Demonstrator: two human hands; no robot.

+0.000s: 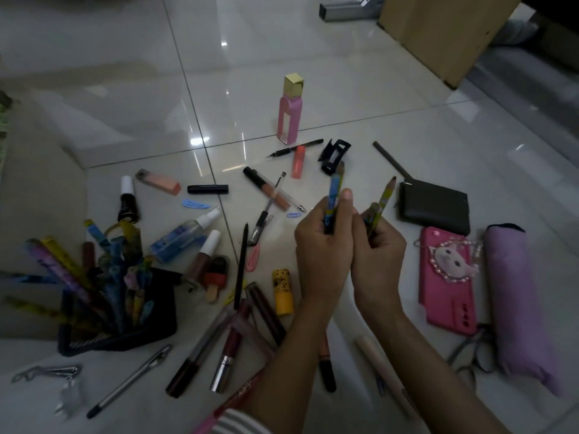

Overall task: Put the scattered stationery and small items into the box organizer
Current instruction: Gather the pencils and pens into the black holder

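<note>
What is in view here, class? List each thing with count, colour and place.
Organizer: one, black, left, holding pencils
Bottle: one, pink, gold cap, upright, back
Hair claw: one, black, centre
Spray bottle: one, clear with blue label, left
Loose pens and cosmetics: many, mixed colours, scattered on floor
Pouch: one, dark, right
Phone: one, pink case, right
Umbrella: one, lilac, far right
Left hand: grips blue pencil
Right hand: grips yellow pencils

one head-worn wide view, facing forward-down, close over floor (376,89)
</note>
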